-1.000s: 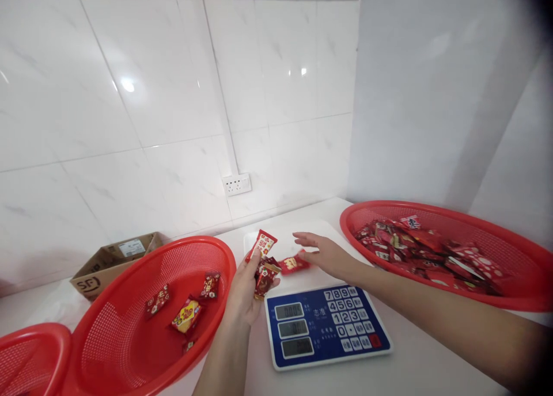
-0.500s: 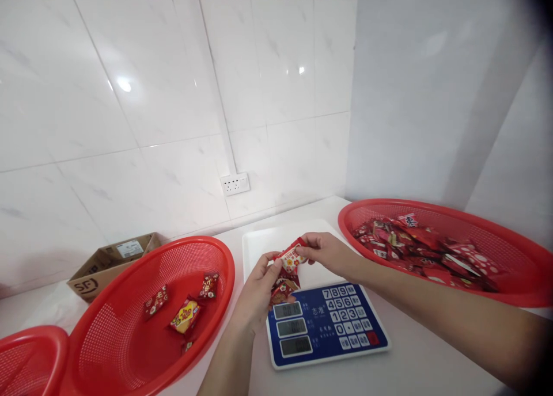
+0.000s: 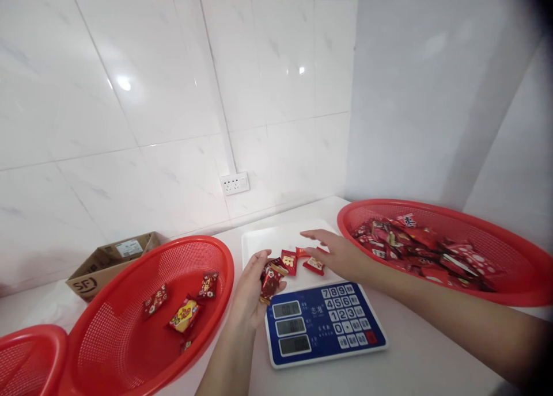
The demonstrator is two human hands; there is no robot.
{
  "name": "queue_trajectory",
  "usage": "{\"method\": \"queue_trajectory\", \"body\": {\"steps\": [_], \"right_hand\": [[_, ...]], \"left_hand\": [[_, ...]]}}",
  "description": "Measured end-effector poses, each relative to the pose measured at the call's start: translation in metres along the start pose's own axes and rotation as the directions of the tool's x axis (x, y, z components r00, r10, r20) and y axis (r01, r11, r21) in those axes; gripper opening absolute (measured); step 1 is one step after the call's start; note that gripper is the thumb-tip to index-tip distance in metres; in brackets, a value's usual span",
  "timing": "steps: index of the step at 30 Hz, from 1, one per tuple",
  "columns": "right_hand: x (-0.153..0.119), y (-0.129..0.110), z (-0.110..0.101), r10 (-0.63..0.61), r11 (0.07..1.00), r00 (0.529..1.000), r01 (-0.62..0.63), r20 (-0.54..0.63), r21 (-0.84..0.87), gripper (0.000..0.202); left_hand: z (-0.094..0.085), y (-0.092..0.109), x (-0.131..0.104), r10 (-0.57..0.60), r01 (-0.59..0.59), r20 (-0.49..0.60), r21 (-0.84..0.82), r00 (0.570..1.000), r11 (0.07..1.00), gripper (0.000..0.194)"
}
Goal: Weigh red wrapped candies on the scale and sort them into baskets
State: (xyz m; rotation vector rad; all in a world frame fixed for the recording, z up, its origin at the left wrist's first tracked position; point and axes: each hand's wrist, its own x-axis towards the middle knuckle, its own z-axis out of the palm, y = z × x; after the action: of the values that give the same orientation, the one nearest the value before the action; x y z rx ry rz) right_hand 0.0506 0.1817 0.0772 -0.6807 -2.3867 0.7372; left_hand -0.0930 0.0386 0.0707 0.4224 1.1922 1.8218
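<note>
My left hand (image 3: 249, 295) holds a few small dark red snack packets (image 3: 272, 281) between fingers and thumb, over the near left corner of the scale's white pan (image 3: 272, 238). My right hand (image 3: 343, 255) is open, fingers apart, low over the pan. Under and beside its fingertips, a red packet with a white and floral print (image 3: 314, 265) lies on the pan. Left of that is a red packet with pale lettering (image 3: 289, 262), close to the left hand. The scale's blue panel (image 3: 319, 304), with three displays and a keypad, faces me.
At right stands a large red plastic basket (image 3: 510, 252) heaped with red packets. On the left, another red basket (image 3: 129, 332) holds several packets. Part of a third basket (image 3: 32, 335) shows at the lower left. Behind them sits an open cardboard box (image 3: 99, 275).
The red floral packet that both hands held has left them, and loose packets now show on the pan. My right hand has opened and moved slightly right. The left still holds dark red packets.
</note>
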Motion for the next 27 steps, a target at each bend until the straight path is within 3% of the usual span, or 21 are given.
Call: {"method": "queue_trajectory", "body": {"steps": [4, 11, 16, 19, 24, 27], "right_hand": [[-0.019, -0.030, 0.011, -0.042, 0.970, 0.983, -0.002, 0.176, 0.243, 0.035], [-0.024, -0.029, 0.025, -0.041, 0.921, 0.986, -0.025, 0.161, 0.390, 0.012], [-0.019, -0.027, 0.020, 0.025, 0.898, 0.989, -0.085, 0.143, 0.432, 0.015], [-0.016, -0.028, 0.016, 0.061, 0.884, 0.987, -0.122, 0.148, 0.451, 0.020], [-0.013, -0.027, 0.012, 0.143, 0.847, 0.972, -0.217, 0.185, 0.486, 0.024], [-0.011, -0.024, 0.010, 0.196, 0.817, 0.969, -0.245, 0.148, 0.521, 0.026]], "left_hand": [[0.009, -0.010, -0.009, 0.032, -0.036, 0.075, 0.042, 0.997, 0.998, 0.025], [0.015, -0.015, -0.014, 0.007, -0.030, 0.194, 0.117, 0.981, 0.993, 0.038], [0.011, -0.010, -0.015, -0.035, 0.011, 0.258, 0.092, 0.966, 0.996, 0.035], [0.010, -0.008, -0.018, -0.014, -0.015, 0.305, 0.095, 0.952, 0.995, 0.050], [0.009, -0.004, -0.018, 0.010, -0.038, 0.268, 0.099, 0.963, 0.994, 0.070], [0.005, 0.000, -0.015, 0.050, -0.070, 0.232, 0.080, 0.971, 0.994, 0.071]]}}
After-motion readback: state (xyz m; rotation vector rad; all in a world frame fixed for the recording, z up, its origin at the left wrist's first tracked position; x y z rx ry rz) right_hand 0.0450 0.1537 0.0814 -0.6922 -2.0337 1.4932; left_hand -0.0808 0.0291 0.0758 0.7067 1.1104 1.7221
